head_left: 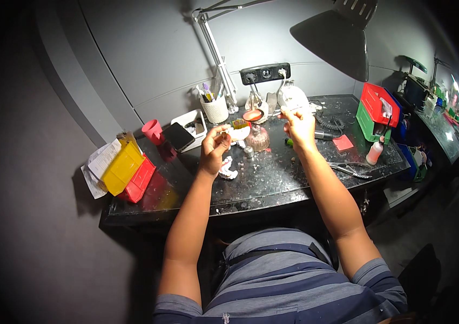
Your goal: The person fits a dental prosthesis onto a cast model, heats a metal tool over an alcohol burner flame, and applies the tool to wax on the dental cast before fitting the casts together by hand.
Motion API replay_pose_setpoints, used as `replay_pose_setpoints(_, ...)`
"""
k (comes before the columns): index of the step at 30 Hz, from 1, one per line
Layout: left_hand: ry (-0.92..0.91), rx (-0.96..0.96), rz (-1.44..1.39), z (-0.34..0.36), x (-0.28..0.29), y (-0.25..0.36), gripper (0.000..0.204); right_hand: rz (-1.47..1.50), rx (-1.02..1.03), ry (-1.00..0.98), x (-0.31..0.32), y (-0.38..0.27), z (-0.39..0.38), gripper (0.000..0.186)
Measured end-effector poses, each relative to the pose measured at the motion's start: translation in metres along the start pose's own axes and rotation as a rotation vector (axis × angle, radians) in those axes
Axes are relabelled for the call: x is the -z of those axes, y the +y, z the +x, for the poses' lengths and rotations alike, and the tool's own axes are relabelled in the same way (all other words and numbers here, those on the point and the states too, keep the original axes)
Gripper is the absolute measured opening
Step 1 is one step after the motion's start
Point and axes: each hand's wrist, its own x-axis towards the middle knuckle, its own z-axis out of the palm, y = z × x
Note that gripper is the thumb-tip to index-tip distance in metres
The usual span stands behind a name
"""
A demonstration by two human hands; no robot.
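My left hand [216,150] is raised over the desk, its fingertips pinched together; what they hold, if anything, is too small to make out. Just right of those fingertips is a pale piece [238,133]. My right hand [300,131] is closed in a pinch on a thin tool [277,113] that points left. Between the hands stands a faceted glass jar [258,140], with a round orange-red dish [252,115] behind it. A small metal piece [248,152] sits at the jar's front left. Crumpled white tissue [228,169] lies beside my left wrist.
A desk lamp shade [332,43] hangs above right. Left are yellow [123,168] and red [139,181] bins, a pink cup [153,131] and a black phone-like slab [179,136]. Right are pliers [351,170], a bottle [374,152] and stacked bins [376,112].
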Motion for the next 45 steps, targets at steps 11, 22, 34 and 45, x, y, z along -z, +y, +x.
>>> replay_pose_setpoints(11,-0.028,0.005,-0.018,-0.002,-0.002,0.007,0.045,-0.056,-0.019,-0.010,0.000,-0.005,-0.004,0.023)
replay_pose_setpoints(22,-0.023,-0.034,-0.002,-0.001,-0.002,0.008,0.043,-0.015,-0.023,-0.029,-0.003,-0.005,-0.002,0.022)
replay_pose_setpoints(34,-0.144,-0.037,-0.088,-0.014,-0.015,0.022,0.052,0.007,-0.047,-0.018,-0.001,-0.010,-0.007,0.020)
replay_pose_setpoints(45,-0.174,-0.027,-0.073,-0.017,-0.019,0.030,0.060,-0.005,-0.045,-0.018,0.001,-0.016,-0.008,0.021)
